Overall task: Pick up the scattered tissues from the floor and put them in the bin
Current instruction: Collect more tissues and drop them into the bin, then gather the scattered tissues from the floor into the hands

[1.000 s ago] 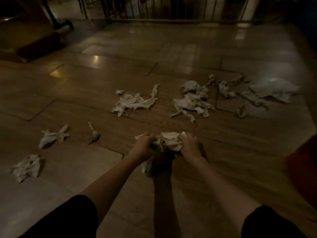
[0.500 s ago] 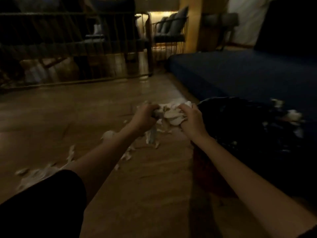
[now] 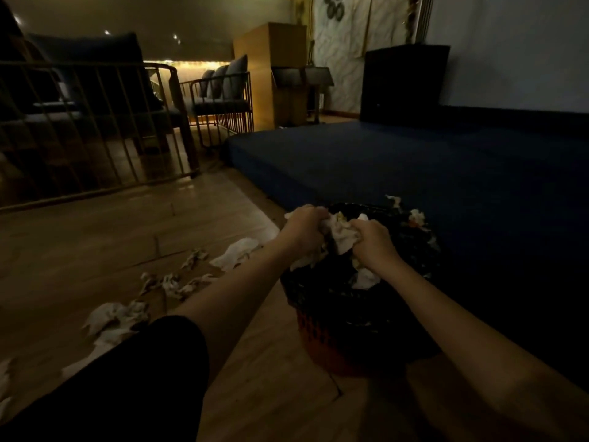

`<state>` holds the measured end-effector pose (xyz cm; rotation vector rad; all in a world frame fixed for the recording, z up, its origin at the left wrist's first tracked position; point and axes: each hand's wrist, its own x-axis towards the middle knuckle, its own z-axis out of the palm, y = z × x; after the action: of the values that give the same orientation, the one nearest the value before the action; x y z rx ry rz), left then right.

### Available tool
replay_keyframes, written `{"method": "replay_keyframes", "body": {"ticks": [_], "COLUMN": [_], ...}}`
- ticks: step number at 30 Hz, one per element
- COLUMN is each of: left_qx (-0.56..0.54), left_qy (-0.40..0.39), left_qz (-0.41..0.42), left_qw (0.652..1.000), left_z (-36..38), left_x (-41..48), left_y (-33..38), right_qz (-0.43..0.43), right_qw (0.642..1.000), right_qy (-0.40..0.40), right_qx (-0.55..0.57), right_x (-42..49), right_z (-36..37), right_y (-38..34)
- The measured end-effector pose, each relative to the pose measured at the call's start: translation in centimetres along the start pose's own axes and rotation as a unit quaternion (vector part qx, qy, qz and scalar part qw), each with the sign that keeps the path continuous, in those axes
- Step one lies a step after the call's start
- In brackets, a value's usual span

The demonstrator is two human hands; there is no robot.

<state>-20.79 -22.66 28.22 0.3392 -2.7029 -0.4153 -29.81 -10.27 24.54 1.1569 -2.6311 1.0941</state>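
My left hand (image 3: 304,228) and my right hand (image 3: 374,245) together clutch a crumpled wad of white tissues (image 3: 341,234) right over the mouth of the bin (image 3: 322,339). The bin is a red basket lined with a black bag, standing on the wooden floor beside a blue mat. A few white scraps (image 3: 416,215) sit on its far rim. More tissues lie on the floor to the left: a flat one (image 3: 236,256), small torn bits (image 3: 173,282) and a larger crumpled heap (image 3: 111,317).
A thick dark blue mat (image 3: 414,173) fills the right side, its edge just behind the bin. Metal-barred chairs (image 3: 95,122) stand at the back left, and another chair with cushions (image 3: 223,100) behind them. A wooden cabinet (image 3: 271,74) and a black box (image 3: 404,84) stand by the wall.
Both hands lifted the tissue wad off the floor and carried it right, to above the bin. The view turned from the tissue-strewn floor toward the bin and the mat.
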Motion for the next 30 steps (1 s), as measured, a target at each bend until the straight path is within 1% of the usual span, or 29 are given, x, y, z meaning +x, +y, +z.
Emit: {"method": "replay_keyframes", "body": {"ticks": [2, 4, 5, 6, 8, 10, 12, 13, 15, 17, 18, 20, 24, 27, 29, 30], "left_qx": [-0.002, -0.016, -0.014, -0.017, -0.033, -0.066, -0.071, -0.053, 0.013, 0.075, 0.095, 0.098, 0.084, 0.042, -0.005, -0.021], "left_qy": [-0.091, -0.183, -0.202, -0.191, -0.123, -0.053, -0.015, -0.010, -0.022, -0.043, -0.055, -0.065, -0.047, -0.024, -0.002, -0.006], "left_qz": [-0.015, -0.030, -0.027, -0.018, 0.000, 0.005, -0.012, -0.029, -0.068, -0.097, -0.121, -0.192, -0.339, -0.447, -0.499, -0.523], "left_qw": [0.996, 0.983, 0.979, 0.981, 0.992, 0.996, 0.997, 0.998, 0.997, 0.992, 0.986, 0.974, 0.936, 0.893, 0.867, 0.852], "left_z": [0.9, 1.7, 1.8, 1.7, 0.6, -1.4, -4.1, -5.4, -8.8, -12.5, -14.4, -17.6, -22.8, -23.6, -23.0, -22.4], "left_x": [-0.1, -0.4, -0.7, -0.8, -1.2, -2.0, -3.6, -4.6, -8.2, -13.2, -16.4, -23.4, -39.7, -52.5, -60.6, -64.4], "left_y": [0.2, 0.3, 0.3, 0.2, -0.6, -1.9, -4.0, -5.2, -8.7, -13.0, -15.3, -19.8, -26.9, -30.6, -32.1, -32.4], "right_qz": [0.058, 0.125, 0.142, 0.156, 0.162, 0.107, 0.027, -0.007, -0.082, -0.158, -0.194, -0.263, -0.368, -0.431, -0.469, -0.482], "right_qw": [0.993, 0.970, 0.962, 0.958, 0.962, 0.977, 0.991, 0.994, 0.992, 0.980, 0.970, 0.942, 0.871, 0.812, 0.775, 0.761], "right_qy": [-0.093, -0.182, -0.209, -0.220, -0.207, -0.155, -0.100, -0.084, -0.086, -0.119, -0.146, -0.209, -0.315, -0.382, -0.405, -0.419], "right_qx": [-0.044, -0.100, -0.108, -0.095, -0.071, -0.097, -0.083, -0.066, -0.041, -0.028, -0.018, -0.018, -0.080, -0.100, -0.120, -0.116], "right_x": [0.7, 1.0, 1.0, 0.9, 0.8, 0.8, 0.7, 0.6, -0.2, -1.5, -2.4, -4.7, -10.3, -16.3, -20.9, -23.3], "right_z": [0.0, -0.2, -0.3, -0.4, -0.4, -0.1, 0.9, 1.5, 3.9, 7.1, 9.0, 13.0, 21.7, 28.1, 32.3, 34.3], "right_y": [1.2, 1.9, 2.0, 1.8, 1.0, -1.0, -4.4, -6.3, -11.6, -17.5, -20.5, -26.3, -37.1, -43.2, -45.7, -46.7]}}
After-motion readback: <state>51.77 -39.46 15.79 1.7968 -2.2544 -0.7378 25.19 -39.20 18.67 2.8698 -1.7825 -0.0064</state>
